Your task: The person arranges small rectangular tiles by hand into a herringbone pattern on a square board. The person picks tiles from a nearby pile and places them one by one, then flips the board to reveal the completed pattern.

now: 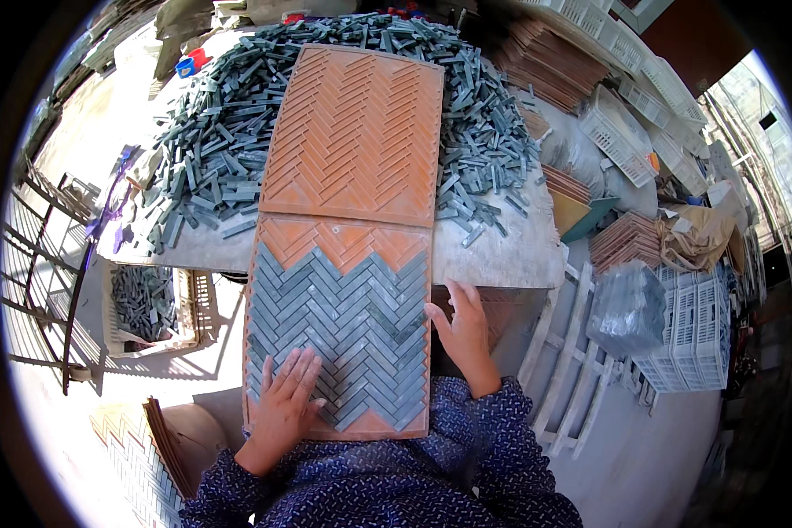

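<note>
An orange herringbone mould tray (pixel 343 232) reaches from the table toward my lap. Grey-green stone strips (pixel 352 317) fill most of it in a zigzag; orange slots show at its far end and a small orange patch near me. My left hand (pixel 283 396) lies flat on the laid strips at the near left, fingers stretched out. At the tray's right edge my right hand (pixel 463 330) rests with fingers apart, holding nothing. Beyond it lies a second orange mould tray (pixel 361 132) with bare herringbone slots, its near edge meeting the first.
Loose stone strips (pixel 211 150) are heaped around the far tray on the pale table (pixel 493 255). A crate of strips (pixel 185 308) stands at the lower left, near filled trays (pixel 132 449). White crates (pixel 691 334), stacked trays (pixel 550 66) and a pallet (pixel 563 352) are at right.
</note>
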`<state>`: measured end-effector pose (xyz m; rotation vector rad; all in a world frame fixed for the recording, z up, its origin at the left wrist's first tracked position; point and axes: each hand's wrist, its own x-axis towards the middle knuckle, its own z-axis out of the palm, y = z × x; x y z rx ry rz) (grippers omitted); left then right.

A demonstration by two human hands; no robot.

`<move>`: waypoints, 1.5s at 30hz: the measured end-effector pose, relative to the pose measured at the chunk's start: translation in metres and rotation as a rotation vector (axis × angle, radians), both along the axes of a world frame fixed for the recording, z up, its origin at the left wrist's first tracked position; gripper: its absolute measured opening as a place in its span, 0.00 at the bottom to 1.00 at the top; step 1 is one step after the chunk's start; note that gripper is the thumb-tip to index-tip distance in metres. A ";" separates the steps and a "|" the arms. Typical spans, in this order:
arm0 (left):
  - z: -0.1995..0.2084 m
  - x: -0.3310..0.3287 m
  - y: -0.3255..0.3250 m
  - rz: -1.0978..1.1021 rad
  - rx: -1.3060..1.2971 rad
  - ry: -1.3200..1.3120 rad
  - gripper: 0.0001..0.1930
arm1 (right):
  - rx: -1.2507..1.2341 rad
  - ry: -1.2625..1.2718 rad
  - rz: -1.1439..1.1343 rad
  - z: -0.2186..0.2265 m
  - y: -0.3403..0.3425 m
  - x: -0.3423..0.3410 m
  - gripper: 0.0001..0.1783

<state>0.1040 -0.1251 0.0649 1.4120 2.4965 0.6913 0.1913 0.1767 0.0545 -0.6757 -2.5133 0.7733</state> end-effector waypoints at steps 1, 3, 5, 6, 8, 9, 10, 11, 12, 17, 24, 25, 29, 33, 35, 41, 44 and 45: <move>-0.001 -0.002 -0.006 0.032 0.023 0.001 0.36 | 0.072 -0.009 -0.005 -0.001 0.006 -0.017 0.29; -0.001 -0.004 -0.024 0.113 0.054 0.004 0.36 | 0.143 -0.064 -0.021 -0.010 0.014 -0.045 0.29; -0.001 -0.006 -0.035 0.159 0.090 -0.013 0.35 | 0.222 -0.172 -0.039 -0.014 0.017 -0.064 0.29; 0.000 -0.006 -0.041 0.187 0.088 -0.022 0.35 | 0.268 -0.074 -0.027 -0.017 0.013 -0.069 0.24; 0.002 -0.009 -0.046 0.231 0.093 -0.041 0.34 | 0.100 -0.040 -0.103 -0.008 0.009 -0.076 0.20; 0.003 -0.012 -0.047 0.246 0.100 -0.052 0.34 | 0.016 -0.029 -0.141 -0.003 0.008 -0.079 0.19; 0.004 -0.015 -0.047 0.259 0.107 -0.062 0.34 | -0.124 -0.031 -0.163 -0.008 0.016 -0.082 0.15; 0.004 -0.018 -0.044 0.245 0.109 -0.060 0.34 | -0.280 0.087 -0.116 -0.014 0.028 -0.078 0.14; 0.003 -0.020 -0.042 0.237 0.111 -0.058 0.33 | -0.438 0.204 -0.062 -0.017 0.036 -0.075 0.13; 0.004 -0.024 -0.026 0.156 0.139 -0.041 0.32 | -0.921 0.495 -0.134 0.015 0.032 -0.044 0.09; 0.014 0.004 0.007 -0.089 0.218 -0.245 0.31 | -1.067 0.405 -0.048 0.015 -0.017 0.017 0.06; 0.013 0.003 0.009 -0.065 0.214 -0.236 0.31 | -1.023 0.400 -0.044 0.011 -0.016 0.018 0.06; 0.013 -0.012 0.004 0.061 0.188 -0.161 0.29 | -0.836 0.446 -0.179 -0.008 0.029 0.004 0.06; 0.014 -0.028 -0.015 0.254 0.180 -0.079 0.27 | -0.720 0.372 -0.275 -0.033 0.099 -0.020 0.08; 0.012 -0.036 -0.022 0.346 0.186 -0.055 0.26 | -0.401 0.301 -0.296 -0.038 0.112 -0.025 0.12; 0.004 -0.038 -0.035 0.400 0.163 -0.041 0.26 | 0.237 0.009 0.250 -0.010 0.037 -0.057 0.37; 0.006 -0.036 -0.022 0.360 0.176 -0.054 0.26 | 0.302 -0.104 0.406 -0.021 -0.010 -0.064 0.42; 0.008 -0.036 -0.018 0.349 0.184 -0.050 0.26 | 0.343 -0.144 0.451 -0.023 -0.017 -0.065 0.42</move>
